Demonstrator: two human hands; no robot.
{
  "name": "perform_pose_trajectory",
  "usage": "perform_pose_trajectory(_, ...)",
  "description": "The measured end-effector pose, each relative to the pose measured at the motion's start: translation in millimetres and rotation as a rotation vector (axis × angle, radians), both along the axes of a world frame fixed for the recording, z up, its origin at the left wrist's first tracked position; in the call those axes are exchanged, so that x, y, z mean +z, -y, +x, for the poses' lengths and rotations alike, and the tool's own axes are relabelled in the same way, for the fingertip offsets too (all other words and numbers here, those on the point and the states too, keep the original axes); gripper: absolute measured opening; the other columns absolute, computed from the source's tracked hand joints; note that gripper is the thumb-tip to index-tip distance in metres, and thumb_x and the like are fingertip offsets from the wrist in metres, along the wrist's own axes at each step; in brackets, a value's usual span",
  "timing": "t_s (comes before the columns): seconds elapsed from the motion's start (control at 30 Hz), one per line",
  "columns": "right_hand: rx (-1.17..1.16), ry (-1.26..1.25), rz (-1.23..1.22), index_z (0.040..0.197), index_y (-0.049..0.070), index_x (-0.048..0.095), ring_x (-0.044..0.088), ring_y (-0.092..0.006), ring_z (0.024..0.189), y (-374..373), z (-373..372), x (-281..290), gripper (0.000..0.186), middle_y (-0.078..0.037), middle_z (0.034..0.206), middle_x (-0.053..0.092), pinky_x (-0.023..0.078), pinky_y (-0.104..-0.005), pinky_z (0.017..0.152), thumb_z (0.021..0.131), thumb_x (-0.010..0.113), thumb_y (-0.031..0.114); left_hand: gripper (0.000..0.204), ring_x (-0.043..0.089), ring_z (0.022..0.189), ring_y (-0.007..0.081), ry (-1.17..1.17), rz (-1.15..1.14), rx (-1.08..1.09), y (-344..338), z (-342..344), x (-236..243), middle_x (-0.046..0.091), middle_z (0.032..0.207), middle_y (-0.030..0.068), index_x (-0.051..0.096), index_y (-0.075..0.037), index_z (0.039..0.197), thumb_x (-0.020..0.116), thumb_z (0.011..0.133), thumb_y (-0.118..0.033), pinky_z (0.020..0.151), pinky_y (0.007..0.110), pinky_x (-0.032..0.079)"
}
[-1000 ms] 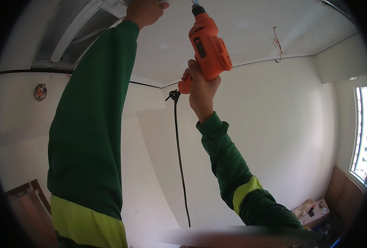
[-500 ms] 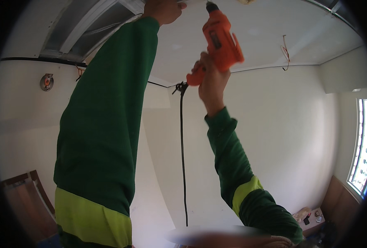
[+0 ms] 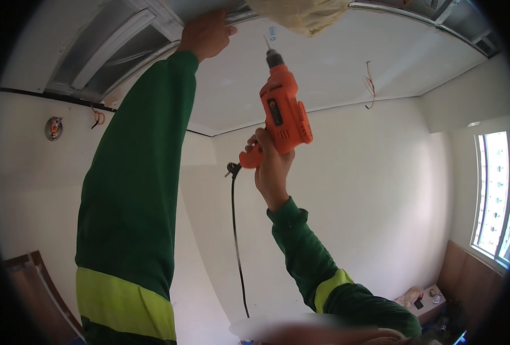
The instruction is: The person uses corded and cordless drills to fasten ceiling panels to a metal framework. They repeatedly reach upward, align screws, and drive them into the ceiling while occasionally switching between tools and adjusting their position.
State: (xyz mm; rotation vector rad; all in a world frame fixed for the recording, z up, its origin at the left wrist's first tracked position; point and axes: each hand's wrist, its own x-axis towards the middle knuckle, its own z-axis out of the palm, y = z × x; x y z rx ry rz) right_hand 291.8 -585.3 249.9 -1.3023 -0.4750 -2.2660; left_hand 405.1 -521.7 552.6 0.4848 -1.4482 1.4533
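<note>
The drill (image 3: 280, 109) is in the right grip (image 3: 273, 172), which wraps its fingers around the handle; whether the trigger is pressed I cannot tell. From that grip the body stands upward, its long axis running up and leaning a little left, so the bit (image 3: 268, 44) points at the ceiling panel (image 3: 329, 66), its tip showing just left of a small blue mark (image 3: 272, 34). Whether tip and panel touch (one view from below hides the depth) is unclear.

The left grip (image 3: 205, 37) is raised to the panel's edge, beside the opening (image 3: 114, 60) with its metal framing. It appears about level with the bit's tip and left of it, nearer to it in this view than the right grip is. Whether the left fingers hold anything I cannot tell. The cord (image 3: 237, 241) hangs from the handle's lower end, clear of the bit.
</note>
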Motion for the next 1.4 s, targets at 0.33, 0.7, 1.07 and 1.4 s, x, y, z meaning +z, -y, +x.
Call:
perform_pose_trajectory(0.33,-0.075,-0.020,0.124,0.123,-0.001,0.058,0.069,-0.0155,0.082,-15,-48,-57,0.031,-0.007,0.097,0.066,0.059,-0.0331,0.068,0.096,0.069,0.009,0.085,0.068,0.128,0.0371,-0.027,-0.104,0.007,10,-15,9,0.072,0.137,0.0163,0.063,-0.008,0.146,0.060,0.097,-0.078,0.103,0.050,0.056)
perform_pose_trajectory(0.7,-0.098,0.034,0.035,0.130,0.000,0.058,0.068,-0.0162,0.084,23,-63,-56,0.032,-0.007,0.095,0.067,0.061,-0.0344,0.070,0.108,0.066,0.021,0.091,0.061,0.137,0.0349,-0.071,0.129,-0.068,-16,-4,-1,0.066,0.145,0.0218,0.058,-0.001,0.152,0.076,0.092,-0.067,0.116,0.045,0.047)
perform_pose_trajectory(1.07,0.040,0.010,0.083,0.124,-0.002,0.061,0.071,-0.0163,0.086,35,-62,-56,0.024,-0.008,0.099,0.069,0.062,-0.0335,0.074,0.103,0.067,0.008,0.069,0.059,0.128,0.0225,0.102,0.741,0.005,-70,-6,120,0.066,0.139,0.0108,0.054,0.001,0.154,0.081,0.096,-0.027,0.117,0.035,0.040)
perform_pose_trajectory(1.4,0.102,-0.033,-0.025,0.119,-0.002,0.066,0.072,-0.0140,0.082,30,-66,-23,0.024,-0.007,0.098,0.072,0.060,-0.0293,0.068,0.099,0.074,0.009,0.066,0.059,0.126,0.0177,0.155,0.784,0.012,-65,-19,101,0.068,0.134,0.0071,0.058,-0.002,0.149,0.081,0.100,-0.040,0.116,0.031,0.041)
